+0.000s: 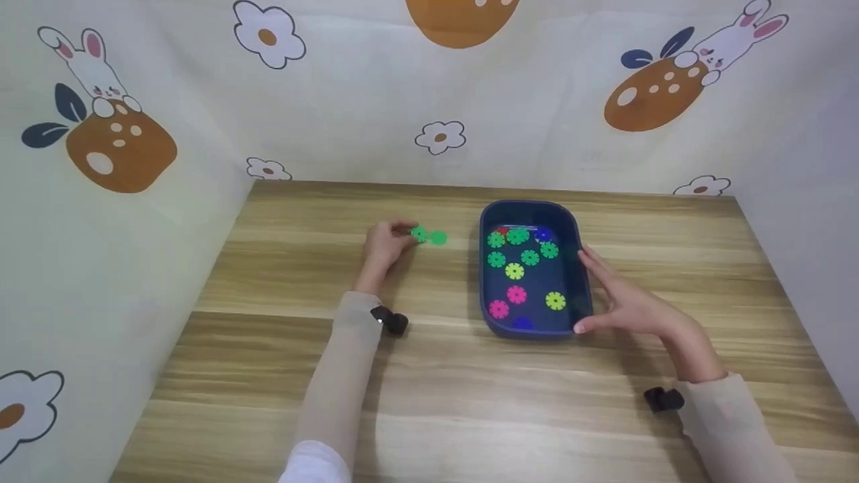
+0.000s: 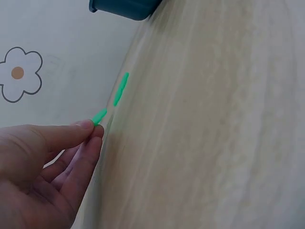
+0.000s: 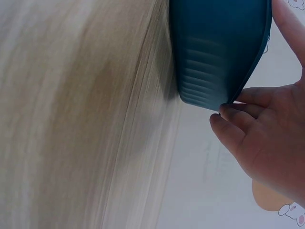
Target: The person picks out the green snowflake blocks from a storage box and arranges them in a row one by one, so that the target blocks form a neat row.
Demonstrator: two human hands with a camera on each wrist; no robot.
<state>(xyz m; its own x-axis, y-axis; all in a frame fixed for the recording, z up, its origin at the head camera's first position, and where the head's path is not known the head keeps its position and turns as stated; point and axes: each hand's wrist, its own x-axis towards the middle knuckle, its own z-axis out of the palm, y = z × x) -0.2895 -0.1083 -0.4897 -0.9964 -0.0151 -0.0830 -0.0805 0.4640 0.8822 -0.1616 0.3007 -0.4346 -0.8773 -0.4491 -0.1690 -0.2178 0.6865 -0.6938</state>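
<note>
My left hand (image 1: 388, 245) pinches a green notched disc (image 1: 419, 233) between thumb and fingertips, left of the bin. Just to its right is a second green disc (image 1: 438, 238), seen edge-on in the left wrist view with a small gap between the two discs. The dark blue bin (image 1: 537, 333) holds several notched discs, including a yellow disc (image 1: 555, 300) and a pink disc (image 1: 498, 309). With fingers and thumb spread, my right hand (image 1: 631, 305) touches the bin's right rim, the thumb at the near corner. Fingertips meet the rim in the right wrist view.
Under everything is a wood-grain table (image 1: 443, 402). A pale cloth (image 1: 356, 100) printed with flowers and rabbits stands behind the table and along its left side. Each forearm carries a black wrist camera (image 1: 390, 321).
</note>
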